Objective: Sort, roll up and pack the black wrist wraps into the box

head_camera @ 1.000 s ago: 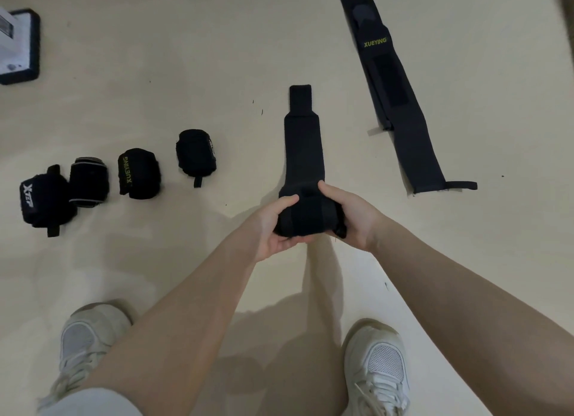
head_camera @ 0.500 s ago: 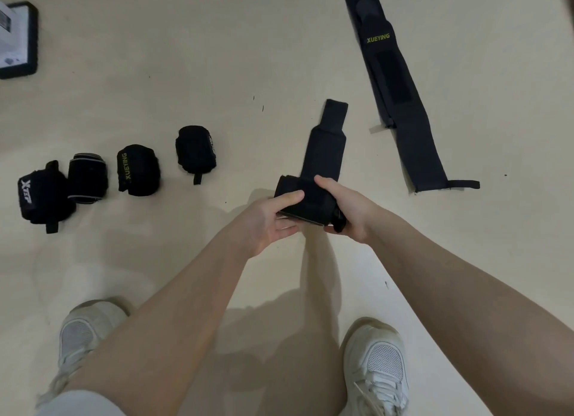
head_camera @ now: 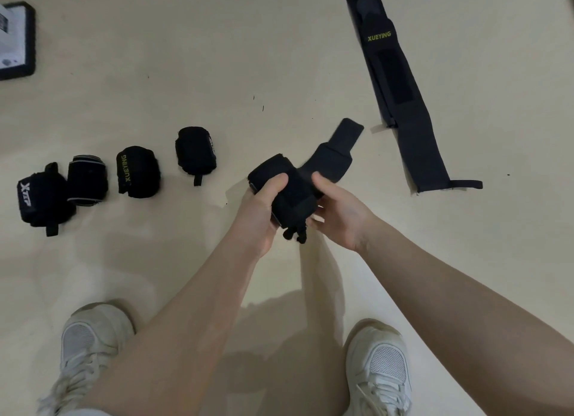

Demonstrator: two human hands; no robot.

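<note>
A person looked down at a pale cream floor (head_camera: 186, 58), with both bare forearms reaching forward and two white mesh sneakers (head_camera: 380, 366) at the bottom of the view.

At the centre, a partly rolled black fabric wrist wrap (head_camera: 290, 195) was held above the floor between the two hands. The left hand (head_camera: 259, 212) gripped the rolled part from its nine o'clock side, thumb curled over the top of the roll. The right hand (head_camera: 340, 210) was at the roll's three o'clock side, thumb against the fabric and fingers curled underneath; it held the wrap too. The unrolled tail of the wrap ran out toward two o'clock, ending in a narrower tab. A small black loop hung from the roll at six o'clock.

At nine o'clock from the hands, four finished black rolled wraps sat in a row on the floor: one plain roll (head_camera: 195, 150) nearest, then one with yellow "XUEYING" lettering (head_camera: 138, 170), one with a pale edge stripe (head_camera: 88, 179), and one with a white logo (head_camera: 42, 198) farthest left.

At one o'clock, well apart from the hands, a long flat black wrap with yellow "XUEYING" lettering (head_camera: 400, 95) lay unrolled.

At ten o'clock, at the left edge, was a black-rimmed flat box (head_camera: 29, 39), partly cut off.
</note>
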